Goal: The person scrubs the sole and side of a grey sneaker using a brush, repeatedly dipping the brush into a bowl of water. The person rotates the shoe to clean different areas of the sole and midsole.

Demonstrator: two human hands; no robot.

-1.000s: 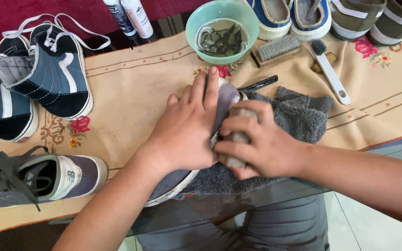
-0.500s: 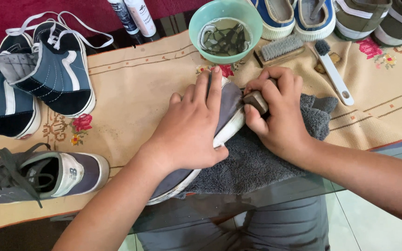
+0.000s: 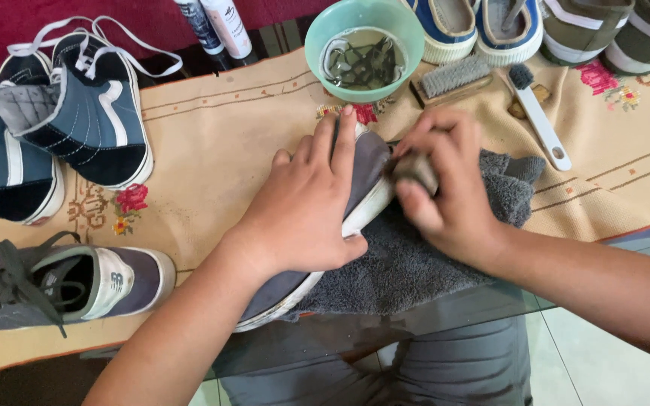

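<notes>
My left hand [image 3: 306, 207] lies flat on a grey shoe with a white sole [image 3: 370, 169], pressing it down on its side over a grey towel [image 3: 408, 263]. My right hand [image 3: 445, 188] is closed around a small grey-brown brush [image 3: 417, 169] held against the toe end of the shoe's side. Most of the shoe is hidden under my left hand and forearm.
A teal bowl [image 3: 323, 34] of water with dark laces sits at the back, next to a wooden brush [image 3: 453, 79] and a white-handled brush [image 3: 539, 116]. Blue high-tops [image 3: 77, 113] and a grey sneaker [image 3: 54, 282] lie left; more shoes [image 3: 536, 26] line the back right. Two bottles [image 3: 216, 22] stand behind.
My right hand with the brush has slid from the middle of the shoe up towards its toe end. My left hand has stayed on the shoe.
</notes>
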